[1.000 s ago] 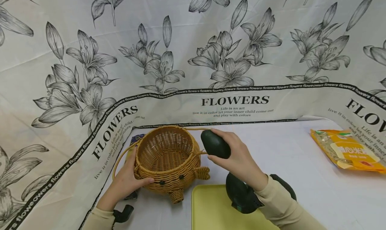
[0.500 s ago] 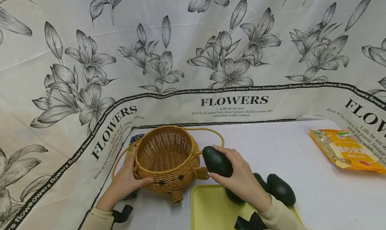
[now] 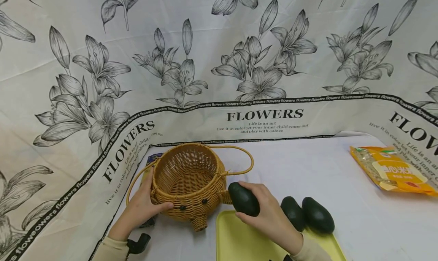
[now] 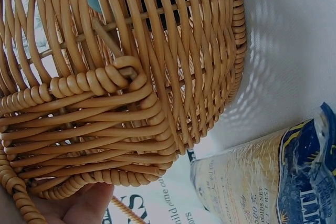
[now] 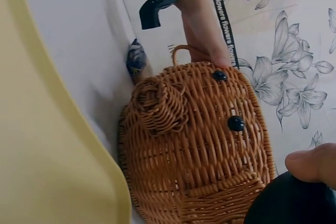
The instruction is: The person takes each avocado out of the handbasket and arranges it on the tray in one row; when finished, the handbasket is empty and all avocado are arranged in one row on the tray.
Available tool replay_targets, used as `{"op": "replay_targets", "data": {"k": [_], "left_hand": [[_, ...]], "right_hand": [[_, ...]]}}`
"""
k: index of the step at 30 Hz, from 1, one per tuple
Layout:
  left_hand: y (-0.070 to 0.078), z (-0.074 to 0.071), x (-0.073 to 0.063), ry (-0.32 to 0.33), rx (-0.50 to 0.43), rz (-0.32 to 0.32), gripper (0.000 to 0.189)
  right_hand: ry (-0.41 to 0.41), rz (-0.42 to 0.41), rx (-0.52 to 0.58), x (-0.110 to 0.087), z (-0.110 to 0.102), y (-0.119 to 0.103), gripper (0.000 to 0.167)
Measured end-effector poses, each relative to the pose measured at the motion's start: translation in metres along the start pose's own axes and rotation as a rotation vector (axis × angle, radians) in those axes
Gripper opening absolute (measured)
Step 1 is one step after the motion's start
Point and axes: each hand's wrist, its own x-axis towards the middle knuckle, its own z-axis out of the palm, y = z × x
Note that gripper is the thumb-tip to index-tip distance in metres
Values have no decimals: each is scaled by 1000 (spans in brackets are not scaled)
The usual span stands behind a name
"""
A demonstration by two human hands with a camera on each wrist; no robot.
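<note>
A wicker basket with animal-like features and black bead eyes stands left of centre. My left hand grips its left side, thumb across the front; in the left wrist view the fingertips show below the woven ear. My right hand holds a dark green avocado beside the basket's right ear, above the back edge of a yellow tray. Two more avocados, one nearer and one farther right, lie at the tray's right side. No contents show in the basket.
An orange packaged bag lies at the right on the white cloth. Behind the basket's left side is a blue and clear food pack. The basket's two handles flop outward. A flower-printed curtain stands behind.
My right hand has come down from near the basket's right handle toward the tray, still holding the avocado. The avocados on the tray have come into fuller view. My left hand stays put.
</note>
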Motion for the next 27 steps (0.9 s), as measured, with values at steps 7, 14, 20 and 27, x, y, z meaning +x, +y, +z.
{"op": "replay_targets", "data": {"k": [7,14,20,27], "left_hand": [[0,0,0,4,0,-2,126],[0,0,0,12,4,2,127],[1,-1,-1,16,11,7,127],[1,0,-1,15,4,4,127]], "right_hand": [[-11,4,-6,-7,10,3,71],[15,-4,-36,-10,18,6,70],[8,20,-48,-11,26,8,68],[-17,42,-92,-13,37,10,67]]}}
